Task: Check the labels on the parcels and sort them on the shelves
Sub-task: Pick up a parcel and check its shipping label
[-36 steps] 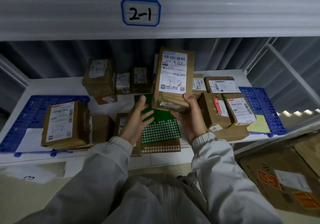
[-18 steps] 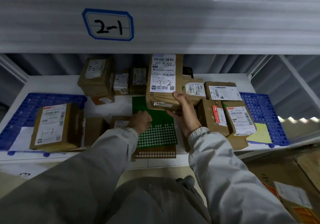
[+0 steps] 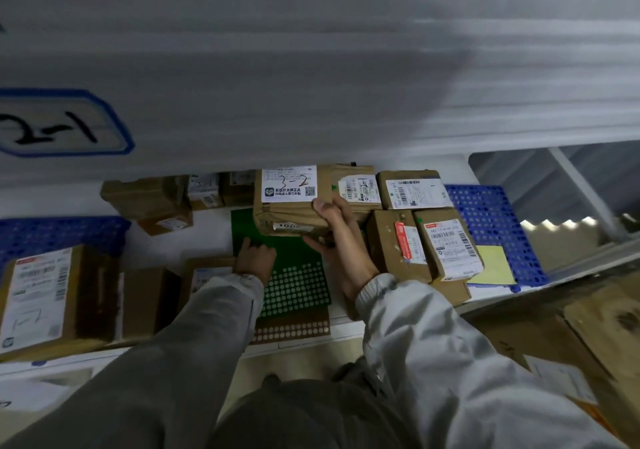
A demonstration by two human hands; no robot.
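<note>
**Parcel sorting: one in hand, a whole shelf still waiting**

Starting at the far left, there's a shelf tag (image 3: pixel 59 126) on the front edge of the shelf above, hand-written "2-1" as far as I can read it (it sits tilted and partly cut off). Under it, on the white shelf (image 3: pixel 207 237), a big box (image 3: pixel 45 296) sits on a blue perforated mat (image 3: pixel 59 237) with a white label facing up and what looks like "1-1" scribbled on it. Next to it are a couple of plain brown boxes, and further back a small cluster of parcels (image 3: pixel 162 199).

Moving toward the middle, the left hand (image 3: pixel 254 261) rests on a green dotted card (image 3: pixel 294 285) lying flat on the shelf. The fingers look loosely curled, and it isn't holding anything that I can see.

Just right of that, the right hand (image 3: pixel 337 237) grips the held parcel (image 3: pixel 292 202) at its lower right corner, thumb on the label face and fingers curled underneath. It's lifted above the green card, label toward the camera, marked "3-2".

On the right, another bunch of labelled parcels (image 3: pixel 426 237) is packed together, with a yellow note (image 3: pixel 495 268) beside them.

My read: label check for this one is pretty much done, and since it says 3-2 under a 2-1 tag, it probably belongs elsewhere. Placing it is still to do, and plenty of boxes remain here, so it's early-to-mid at best.
</note>
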